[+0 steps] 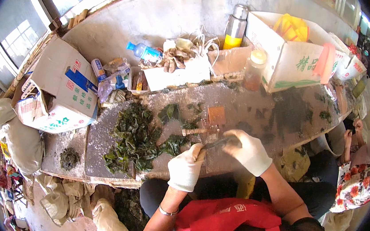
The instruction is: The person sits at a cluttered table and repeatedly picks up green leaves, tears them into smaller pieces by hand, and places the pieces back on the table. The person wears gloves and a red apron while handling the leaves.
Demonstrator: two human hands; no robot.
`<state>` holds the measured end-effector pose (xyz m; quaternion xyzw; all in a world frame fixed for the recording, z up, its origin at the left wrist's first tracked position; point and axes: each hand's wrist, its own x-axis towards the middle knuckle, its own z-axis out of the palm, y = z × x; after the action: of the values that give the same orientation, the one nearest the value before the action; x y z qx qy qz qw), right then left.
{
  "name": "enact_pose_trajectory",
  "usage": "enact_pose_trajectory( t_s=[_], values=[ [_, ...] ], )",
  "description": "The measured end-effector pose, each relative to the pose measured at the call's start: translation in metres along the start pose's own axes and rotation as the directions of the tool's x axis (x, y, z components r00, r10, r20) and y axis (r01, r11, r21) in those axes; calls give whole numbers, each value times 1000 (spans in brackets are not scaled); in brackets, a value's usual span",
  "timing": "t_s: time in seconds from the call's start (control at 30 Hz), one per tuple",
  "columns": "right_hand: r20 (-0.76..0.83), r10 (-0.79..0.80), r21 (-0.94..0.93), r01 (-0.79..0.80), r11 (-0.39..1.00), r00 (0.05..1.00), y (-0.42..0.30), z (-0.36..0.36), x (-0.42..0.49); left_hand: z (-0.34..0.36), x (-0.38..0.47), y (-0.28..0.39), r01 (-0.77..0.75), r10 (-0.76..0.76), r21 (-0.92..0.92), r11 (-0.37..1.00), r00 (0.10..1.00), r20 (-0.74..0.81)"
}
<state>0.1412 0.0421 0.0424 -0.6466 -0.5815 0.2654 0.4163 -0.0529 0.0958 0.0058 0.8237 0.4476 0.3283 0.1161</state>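
Note:
My left hand [186,167], in a white knit glove, grips one end of a dark strip of seaweed [219,143] over the table's near edge. At the strip's other end is my right hand [248,151], gloved alike and slightly blurred; whether its fingers are closed on the strip is not clear. Just beyond the hands a tool with a wrapped handle [195,131] lies on the table, near an orange-brown square block [216,115]. Left of them spreads a heap of dark green seaweed [133,137], with loose leaves [168,113] beside it.
Cardboard boxes stand at the left [65,90] and right [291,61] of the table [237,100]. Along the back are a blue-capped bottle [145,51], a box of used gloves [177,74], a steel thermos [235,27] and a yellow-lidded jar [254,70]. Another person [358,179] sits at the right.

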Motion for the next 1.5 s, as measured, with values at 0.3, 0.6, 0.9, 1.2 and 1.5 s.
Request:
enact_pose_trajectory(
  t_s=[0.3,0.6,0.9,1.2,1.5],
  values=[
    [103,302,425,-316,848,948,25,20,22,14,17,-20,88,-88,28,996,996,-15],
    [194,667,754,-545,367,719,80,19,11,24,4,-60,403,-409,110,908,912,32],
    [98,-110,970,-120,-211,989,70,-70,1,13,-16,-5,38,-19,-164,986,994,111],
    [-111,-262,-305,218,927,959,25,20,8,20,13,-13,-112,115,-34,993,988,106],
    [-355,-40,-197,-33,980,934,78,45,35,74,18,-30,165,-166,119,979,986,-2]
  ],
)
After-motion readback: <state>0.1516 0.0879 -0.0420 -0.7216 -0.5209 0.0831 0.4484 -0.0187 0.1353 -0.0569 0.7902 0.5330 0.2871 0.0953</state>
